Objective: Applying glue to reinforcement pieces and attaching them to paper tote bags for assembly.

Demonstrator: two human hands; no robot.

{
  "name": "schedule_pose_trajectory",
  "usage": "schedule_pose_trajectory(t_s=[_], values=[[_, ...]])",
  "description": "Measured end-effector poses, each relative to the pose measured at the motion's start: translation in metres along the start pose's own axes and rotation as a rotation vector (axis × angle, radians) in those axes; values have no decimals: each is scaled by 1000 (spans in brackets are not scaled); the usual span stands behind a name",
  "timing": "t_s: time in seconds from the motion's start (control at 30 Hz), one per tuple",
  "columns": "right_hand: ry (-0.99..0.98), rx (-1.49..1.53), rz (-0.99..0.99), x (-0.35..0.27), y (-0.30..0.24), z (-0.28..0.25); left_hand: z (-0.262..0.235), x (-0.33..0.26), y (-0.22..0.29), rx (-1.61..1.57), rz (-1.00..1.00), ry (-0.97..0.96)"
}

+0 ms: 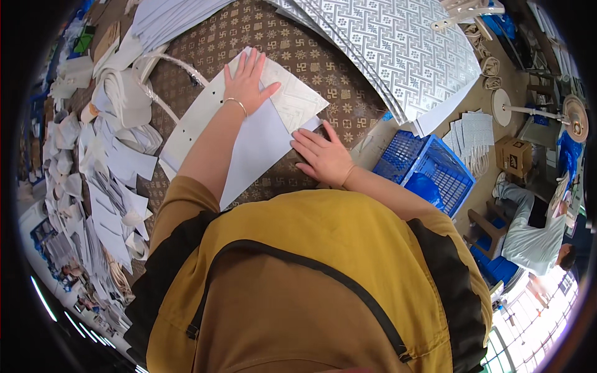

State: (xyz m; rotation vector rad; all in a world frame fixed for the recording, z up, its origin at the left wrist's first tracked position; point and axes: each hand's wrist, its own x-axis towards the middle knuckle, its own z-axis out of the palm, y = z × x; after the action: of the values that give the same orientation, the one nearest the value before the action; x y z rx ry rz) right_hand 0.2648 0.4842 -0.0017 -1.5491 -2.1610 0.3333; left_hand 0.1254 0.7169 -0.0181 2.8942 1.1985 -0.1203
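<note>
My left hand (pixel 249 84) lies flat with its fingers spread on the upper part of a white panel (pixel 202 124) that has small dark marks along its left side. A pale, smooth sheet (pixel 258 140) lies partly over that panel, beneath my left forearm. On its right is a cream piece with a faint embossed pattern (pixel 295 99), touched by my left thumb side. My right hand (pixel 326 155) rests with fingers apart at the right edge of the pale sheet, its fingertips by the corner. Neither hand grips anything. A curved, clear-wrapped handle (pixel 152 87) lies beside the panel's left edge.
A brown patterned cloth (pixel 280 56) covers the table. Stacked silver-patterned sheets (pixel 398 50) lie at the far right, more white sheets (pixel 174 22) at the far left. White cut pieces (pixel 112 149) crowd the left. A blue crate (pixel 429 165) stands right; a person (pixel 535 230) sits beyond.
</note>
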Motion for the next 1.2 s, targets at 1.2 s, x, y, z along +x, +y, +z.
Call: schedule_pose_trajectory(t_s=[1.2], values=[[382,-90,466,64,34,-36,-12,-5,2,-79,-40,-32]])
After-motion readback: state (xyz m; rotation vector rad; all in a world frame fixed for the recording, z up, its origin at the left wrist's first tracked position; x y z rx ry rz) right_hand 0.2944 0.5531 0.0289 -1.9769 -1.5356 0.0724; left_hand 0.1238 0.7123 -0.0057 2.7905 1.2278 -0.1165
